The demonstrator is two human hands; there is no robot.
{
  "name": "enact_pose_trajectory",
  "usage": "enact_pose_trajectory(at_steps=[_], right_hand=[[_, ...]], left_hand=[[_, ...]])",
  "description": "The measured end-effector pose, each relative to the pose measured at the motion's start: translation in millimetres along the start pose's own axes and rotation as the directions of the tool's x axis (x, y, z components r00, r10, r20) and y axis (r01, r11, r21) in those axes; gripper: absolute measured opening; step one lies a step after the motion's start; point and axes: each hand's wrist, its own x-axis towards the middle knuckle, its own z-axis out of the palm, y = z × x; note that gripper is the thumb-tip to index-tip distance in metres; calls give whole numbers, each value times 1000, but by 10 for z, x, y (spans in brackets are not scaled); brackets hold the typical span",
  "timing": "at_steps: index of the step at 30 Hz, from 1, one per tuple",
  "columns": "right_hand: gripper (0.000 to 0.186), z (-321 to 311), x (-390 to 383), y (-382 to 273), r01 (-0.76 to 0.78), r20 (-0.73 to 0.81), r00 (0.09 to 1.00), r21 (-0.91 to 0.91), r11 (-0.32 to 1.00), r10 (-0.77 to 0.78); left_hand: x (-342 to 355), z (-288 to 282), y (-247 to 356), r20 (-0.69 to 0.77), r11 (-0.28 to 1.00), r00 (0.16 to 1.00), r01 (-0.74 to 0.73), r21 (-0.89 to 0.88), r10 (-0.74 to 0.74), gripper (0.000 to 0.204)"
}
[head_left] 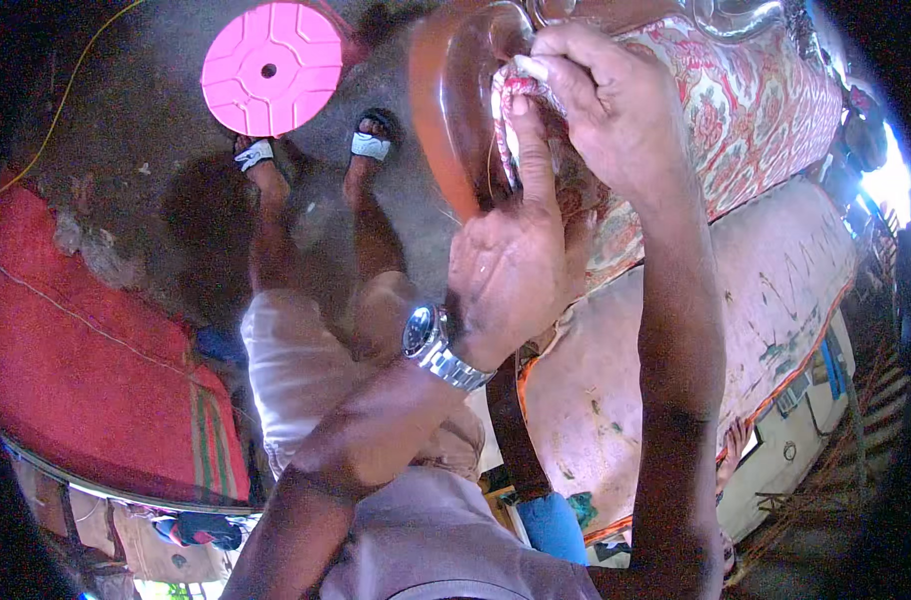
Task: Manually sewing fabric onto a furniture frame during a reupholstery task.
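Note:
Red-and-white patterned fabric (736,120) covers furniture with a glossy brown curved frame (446,110). At the curve, my left hand (501,265), with a steel watch on its wrist, presses its thumb on a narrow folded fabric edge (508,120); its other fingers are mostly hidden behind. My right hand (616,115) pinches the same edge just above that thumb, its index finger bent over the top.
A round pink plastic stool (256,65) stands beyond my sandalled feet (371,145). A red sheet (96,360) lies at left, a yellow cord (81,70) above it. A stained pale padded piece (706,360) is at right, another person's fingers (736,450) at its edge.

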Motion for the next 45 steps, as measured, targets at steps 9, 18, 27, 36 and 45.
enact_pose_trajectory(at_steps=[9, 18, 27, 36, 45], right_hand=[[10, -59, 54, -10, 79, 136, 988, -76, 994, -68], [12, 100, -49, 147, 227, -41, 971, -150, 962, -236], [13, -232, 234, -188, 243, 282, 945, -261, 934, -167], [12, -294, 316, -270, 326, 467, 877, -402, 856, -115], [21, -410, 160, -325, 442, 358, 876, -321, 838, -325]], left_hand=[[15, -30, -70, -3, 985, 993, -117, 128, 119, 107], [6, 43, -139, -51, 979, 988, -135, 155, 144, 113], [-11, 48, -104, -13, 973, 992, -116, 201, 122, 107], [-12, 58, -121, 36, 969, 992, -123, 213, 118, 102], [-45, 21, -143, 11, 930, 987, -156, 333, 162, 90]])
